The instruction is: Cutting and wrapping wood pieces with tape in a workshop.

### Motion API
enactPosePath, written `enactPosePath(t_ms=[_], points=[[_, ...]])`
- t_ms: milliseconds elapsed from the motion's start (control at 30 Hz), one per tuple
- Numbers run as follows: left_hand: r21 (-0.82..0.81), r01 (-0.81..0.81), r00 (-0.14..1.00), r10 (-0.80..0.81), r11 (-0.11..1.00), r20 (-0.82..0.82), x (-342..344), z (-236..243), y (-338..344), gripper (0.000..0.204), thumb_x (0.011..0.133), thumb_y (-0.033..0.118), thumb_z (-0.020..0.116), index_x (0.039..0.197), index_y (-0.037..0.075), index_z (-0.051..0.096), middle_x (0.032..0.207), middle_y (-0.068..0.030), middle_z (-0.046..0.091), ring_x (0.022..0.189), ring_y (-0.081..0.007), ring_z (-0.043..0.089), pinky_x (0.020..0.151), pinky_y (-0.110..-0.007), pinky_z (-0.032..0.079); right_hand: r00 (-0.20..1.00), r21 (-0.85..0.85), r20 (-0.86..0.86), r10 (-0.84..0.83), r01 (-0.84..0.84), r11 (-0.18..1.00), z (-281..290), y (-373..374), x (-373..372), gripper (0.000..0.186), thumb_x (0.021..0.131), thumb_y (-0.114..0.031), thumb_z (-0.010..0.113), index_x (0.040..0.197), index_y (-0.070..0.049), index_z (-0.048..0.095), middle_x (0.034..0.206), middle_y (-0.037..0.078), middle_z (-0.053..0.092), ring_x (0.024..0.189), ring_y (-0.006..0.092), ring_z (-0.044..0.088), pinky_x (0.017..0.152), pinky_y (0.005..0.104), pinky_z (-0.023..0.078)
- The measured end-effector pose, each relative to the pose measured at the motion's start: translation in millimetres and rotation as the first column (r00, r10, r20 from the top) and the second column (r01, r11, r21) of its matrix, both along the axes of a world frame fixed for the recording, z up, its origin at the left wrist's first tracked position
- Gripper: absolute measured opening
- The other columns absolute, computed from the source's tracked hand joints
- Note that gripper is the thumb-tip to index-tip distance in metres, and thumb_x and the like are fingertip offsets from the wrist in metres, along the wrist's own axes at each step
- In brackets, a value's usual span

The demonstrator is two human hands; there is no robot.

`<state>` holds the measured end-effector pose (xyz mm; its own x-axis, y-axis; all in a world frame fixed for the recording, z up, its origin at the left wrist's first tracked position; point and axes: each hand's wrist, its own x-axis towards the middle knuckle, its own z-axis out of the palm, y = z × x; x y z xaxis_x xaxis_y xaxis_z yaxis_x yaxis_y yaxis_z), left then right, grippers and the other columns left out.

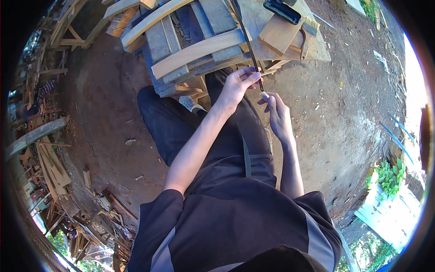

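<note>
A long, thin dark strip [248, 36] runs down from the top edge, past the bench, to my hands. My left hand [239, 86] pinches it near its lower end between thumb and fingers. Just below, my right hand [279, 114] has thumb and fingers closed on a small pale piece [264, 95] at the strip's tip. Whether that piece is fixed to the strip I cannot tell. Beyond my hands, several pale wooden slats [197, 52] lie on a low, worn bench [161, 86].
On a board [321, 51] right of the bench lie a wood block [277, 36], a dark tray [283, 11] and a wooden-handled brush [310, 28]. Scrap wood [50, 167] is heaped at the left. A leafy plant [392, 177] grows at the right.
</note>
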<state>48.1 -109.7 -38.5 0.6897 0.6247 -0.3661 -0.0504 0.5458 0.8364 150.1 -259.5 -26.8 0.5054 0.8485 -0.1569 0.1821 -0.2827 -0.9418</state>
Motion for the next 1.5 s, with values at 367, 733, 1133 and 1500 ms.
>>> enactPosePath(t_ms=[367, 733, 1133, 1500], points=[[0.000, -0.001, 1.000, 0.001, 1.000, 0.015, -2.1, -1.6, -1.9, 0.030, 0.097, 0.027, 0.070, 0.120, 0.007, 0.066, 0.098, -0.0015, 0.072, 0.092, -0.0084, 0.064, 0.083, -0.025, 0.045, 0.997, -0.035, -0.074, 0.000, -0.003, 0.999, 8.4, 7.4, -6.7, 0.039, 0.111, -0.029, 0.041, 0.119, 0.000, 0.064, 0.084, 0.007, 0.068, 0.068, 0.0100, 0.054, 0.065, 0.0267, 0.047], [-0.062, 0.003, 1.000, -0.002, 0.998, 0.014, -0.6, -7.0, -2.2, 0.028, 0.097, 0.026, 0.069, 0.118, 0.007, 0.067, 0.098, -0.0015, 0.072, 0.093, -0.0099, 0.066, 0.083, -0.025, 0.046, 0.984, -0.060, 0.114, -0.134, 0.142, 0.988, 17.0, 17.0, -26.0, 0.036, 0.111, -0.028, 0.040, 0.106, 0.000, 0.062, 0.074, 0.011, 0.064, 0.060, 0.0204, 0.059, 0.059, 0.0354, 0.047], [-0.030, 0.013, 1.000, -0.013, 0.999, 0.011, 3.6, -12.6, 3.2, 0.027, 0.100, 0.024, 0.064, 0.119, 0.006, 0.066, 0.101, -0.0012, 0.072, 0.094, -0.0095, 0.065, 0.083, -0.026, 0.046, 0.952, -0.148, 0.287, -0.105, 0.153, 0.977, 26.3, 31.1, -24.4, 0.027, 0.106, -0.024, 0.047, 0.101, 0.000, 0.058, 0.074, 0.027, 0.063, 0.070, 0.0459, 0.064, 0.061, 0.0529, 0.048], [-0.001, 0.005, 1.000, -0.005, 1.000, 0.010, 8.3, -43.5, -2.1, 0.027, 0.099, 0.021, 0.066, 0.118, 0.003, 0.066, 0.101, -0.0022, 0.071, 0.093, -0.0102, 0.066, 0.085, -0.027, 0.049, 0.938, -0.177, 0.338, -0.074, 0.140, 0.974, 18.1, 31.3, -26.5, 0.033, 0.107, -0.027, 0.044, 0.096, 0.000, 0.060, 0.072, 0.022, 0.067, 0.069, 0.0412, 0.068, 0.062, 0.0503, 0.051]])
